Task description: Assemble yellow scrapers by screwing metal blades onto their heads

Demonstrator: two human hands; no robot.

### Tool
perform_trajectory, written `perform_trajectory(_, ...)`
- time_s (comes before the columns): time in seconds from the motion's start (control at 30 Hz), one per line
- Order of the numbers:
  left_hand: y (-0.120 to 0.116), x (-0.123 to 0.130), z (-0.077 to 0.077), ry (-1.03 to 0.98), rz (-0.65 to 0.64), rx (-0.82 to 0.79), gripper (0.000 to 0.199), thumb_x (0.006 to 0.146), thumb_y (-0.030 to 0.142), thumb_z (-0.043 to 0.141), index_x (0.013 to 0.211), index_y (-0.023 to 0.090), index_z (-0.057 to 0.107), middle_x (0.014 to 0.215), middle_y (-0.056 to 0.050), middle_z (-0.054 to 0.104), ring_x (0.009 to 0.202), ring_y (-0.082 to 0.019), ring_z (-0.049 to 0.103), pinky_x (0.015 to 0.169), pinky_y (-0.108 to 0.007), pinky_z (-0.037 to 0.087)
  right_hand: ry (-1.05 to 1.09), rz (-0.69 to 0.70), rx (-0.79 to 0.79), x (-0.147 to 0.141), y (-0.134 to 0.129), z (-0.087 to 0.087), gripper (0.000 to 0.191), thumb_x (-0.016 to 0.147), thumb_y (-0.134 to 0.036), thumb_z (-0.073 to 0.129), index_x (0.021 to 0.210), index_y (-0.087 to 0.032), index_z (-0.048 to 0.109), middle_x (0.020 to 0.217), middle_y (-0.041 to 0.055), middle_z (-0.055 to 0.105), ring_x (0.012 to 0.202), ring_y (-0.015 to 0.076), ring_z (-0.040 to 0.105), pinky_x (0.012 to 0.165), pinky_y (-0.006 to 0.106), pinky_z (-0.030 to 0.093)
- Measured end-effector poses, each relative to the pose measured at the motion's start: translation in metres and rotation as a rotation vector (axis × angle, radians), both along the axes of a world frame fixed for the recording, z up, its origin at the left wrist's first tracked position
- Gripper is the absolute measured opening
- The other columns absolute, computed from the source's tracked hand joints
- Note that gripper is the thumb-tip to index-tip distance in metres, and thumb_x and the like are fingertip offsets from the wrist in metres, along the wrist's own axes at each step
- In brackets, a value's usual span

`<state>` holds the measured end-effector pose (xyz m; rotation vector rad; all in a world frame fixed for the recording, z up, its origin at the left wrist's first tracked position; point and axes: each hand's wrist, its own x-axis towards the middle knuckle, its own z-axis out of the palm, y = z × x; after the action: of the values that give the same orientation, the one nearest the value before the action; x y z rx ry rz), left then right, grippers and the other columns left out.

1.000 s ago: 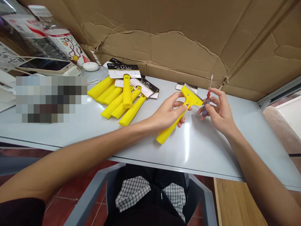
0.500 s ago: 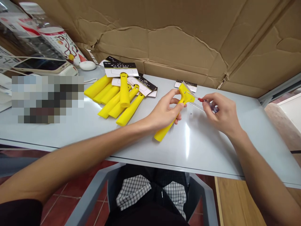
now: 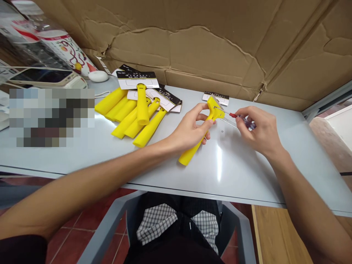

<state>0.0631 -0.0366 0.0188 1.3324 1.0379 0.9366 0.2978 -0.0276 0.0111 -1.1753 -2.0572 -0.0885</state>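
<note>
My left hand (image 3: 192, 126) is closed round the neck of a yellow scraper (image 3: 189, 152), whose metal blade edge points away from me. In my right hand (image 3: 257, 126) is a screwdriver (image 3: 249, 123) with a clear handle and red collar. Its shaft reaches left to the scraper head, with the tip at the upper screw spot. A small screw (image 3: 222, 131) lies on the table below the screwdriver. Behind the scraper head sits a black and white card (image 3: 207, 96).
Several yellow scrapers (image 3: 150, 130) with black and white cards (image 3: 137, 80) lie piled to the left. Farther left are a phone (image 3: 41, 77), a white earbud case (image 3: 98, 76) and plastic bottles (image 3: 59, 42). Cardboard (image 3: 192, 55) stands along the back of the grey table (image 3: 247, 176).
The screwdriver tip now meets the upper screw spot on the scraper head. Both hands hold the same things in nearly the same place; the view has shifted slightly.
</note>
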Motion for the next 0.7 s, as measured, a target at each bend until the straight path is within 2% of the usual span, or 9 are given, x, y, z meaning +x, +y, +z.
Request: perform_trajectory(0.7,-0.0001,0.0,0.0047,-0.066,0.013,-0.13,0.027,0.103,0.019,0.058,0.129,0.025,0.057,0.118,-0.012,0.072,0.06,-0.01,0.06,0.052,-0.026,0.05,-0.017,-0.053,-0.025,-0.0007,-0.002,0.0044,0.016,0.093,-0.023,0.057,0.095,-0.026,0.072,0.085,0.0034,0.073,0.061,0.0179,0.058,0.064,0.036,0.048)
